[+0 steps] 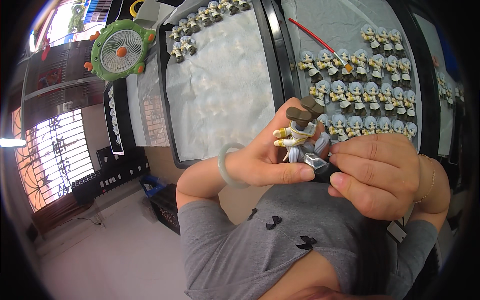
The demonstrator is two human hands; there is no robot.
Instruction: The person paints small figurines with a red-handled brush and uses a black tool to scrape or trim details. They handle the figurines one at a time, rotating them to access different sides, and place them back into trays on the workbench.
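Count: one figurine (pixel 301 134) in your hands; roughly two dozen matching figurines (pixel 372 95) stand in rows on the right tray (pixel 425 75), and about ten more (pixel 200 22) line the top edge and corner of the middle tray (pixel 167 100). One red-handled brush (pixel 320 42) lies across the right tray. One green round fan (pixel 122 50) stands to the left of the trays.

Materials: the figurines are moulded plastic, with pale blue-grey hair, cream and gold clothing and dark brown boots. Both trays are dark and lined with white, crinkled paper. You wear a smooth, pale bangle (pixel 231 165) on the left wrist and a thin chain on the right.

Position: your left hand (pixel 265 157) has its grip closed around the figurine, which is turned upside down, boots uppermost, thumb lying along its lower side. Your right hand (pixel 380 177) is pinched shut on a small dark object (pixel 320 167) with a pale facet, touching the figurine's head end. Both hands are held just in front of the right tray.
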